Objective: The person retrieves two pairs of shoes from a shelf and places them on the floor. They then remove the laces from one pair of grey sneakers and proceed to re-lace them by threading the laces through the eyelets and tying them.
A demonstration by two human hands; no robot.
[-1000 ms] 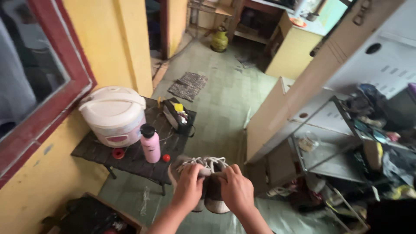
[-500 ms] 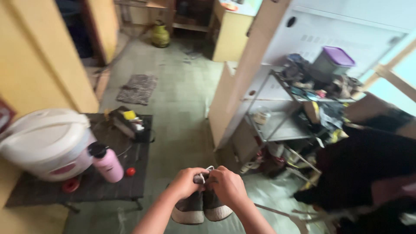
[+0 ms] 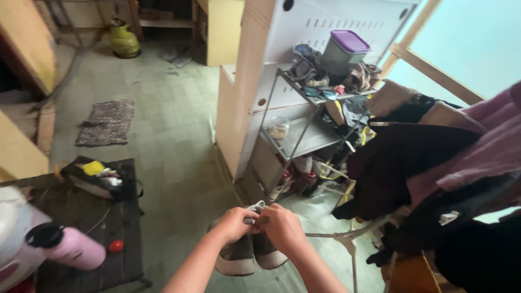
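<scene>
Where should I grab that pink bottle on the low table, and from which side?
Grip the pink bottle around its smooth round body, coming from above with fingers across it. It lies tilted on the dark low table, black cap toward the white cooker on the left, so the right side and top are free. Both hands hold the shoes.

The green tiled floor carries a dark mat at the left and a yellow gas bottle at the far end. At the lower left a low dark counter holds a pink bottle with a black cap, a small red ball just beside it, and a black bag at the far edge. A metal shelf at the right bears a jar on its middle tier and a grey tub with a purple lid on top, among clutter.
</scene>
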